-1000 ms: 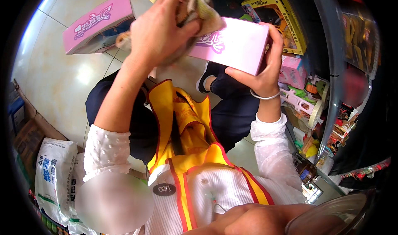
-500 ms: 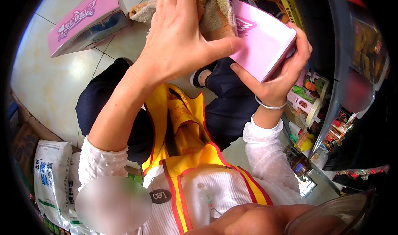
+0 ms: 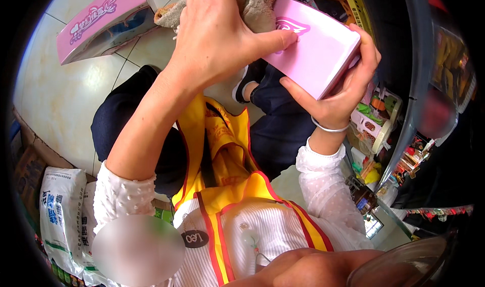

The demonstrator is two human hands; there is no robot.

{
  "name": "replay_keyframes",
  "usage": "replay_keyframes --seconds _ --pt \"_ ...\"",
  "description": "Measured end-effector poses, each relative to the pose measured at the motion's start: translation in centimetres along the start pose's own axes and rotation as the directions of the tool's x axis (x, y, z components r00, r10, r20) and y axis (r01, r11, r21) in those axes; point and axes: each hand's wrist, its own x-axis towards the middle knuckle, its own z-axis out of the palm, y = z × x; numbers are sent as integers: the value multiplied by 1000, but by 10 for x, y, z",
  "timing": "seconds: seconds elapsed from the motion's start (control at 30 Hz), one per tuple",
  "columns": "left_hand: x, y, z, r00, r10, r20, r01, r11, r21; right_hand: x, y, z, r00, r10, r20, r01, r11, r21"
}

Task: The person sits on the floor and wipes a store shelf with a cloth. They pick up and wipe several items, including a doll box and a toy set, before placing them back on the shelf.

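A pink box [image 3: 318,49] with a winged emblem on one face is held up in front of me, tilted. My right hand [image 3: 346,92] grips its lower right end, fingers wrapped behind the edge and thumb along the near side. In my left hand [image 3: 212,41] is a worn beige-and-orange cloth [image 3: 257,6], bunched against the box's far left side. My left thumb rests on the box face beside the emblem. The other left fingers are partly cut off by the top of the picture.
Another pink box [image 3: 101,21] with a clear window stands on the tiled floor [image 3: 55,95] at far left. A yellow toy-truck box [image 3: 333,4] lies beyond my right hand. Shelves of small toys [image 3: 376,120] line the right. White filled sacks [image 3: 60,216] stand at lower left.
My left hand and the cloth have shifted slightly left and up, uncovering more of the emblem. The left thumb now lies on the box face. My right hand has hardly moved.
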Motion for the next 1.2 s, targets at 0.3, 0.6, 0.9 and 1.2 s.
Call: replay_keyframes --seconds 0.3,0.6,0.9,1.2 --pt "-3 7 -10 999 -10 48 10 1000 -2 -2 1 4 999 -6 -33 7 999 35" --pt "-6 11 -13 999 -13 33 12 1000 18 -4 0 5 999 -6 -34 8 999 38" --pt "9 19 -18 946 -306 104 317 815 -486 -2 -4 5 999 -38 -33 40 997 63" --pt "-3 -5 -27 951 -246 188 138 881 452 14 28 -22 983 180 22 -180 951 250"
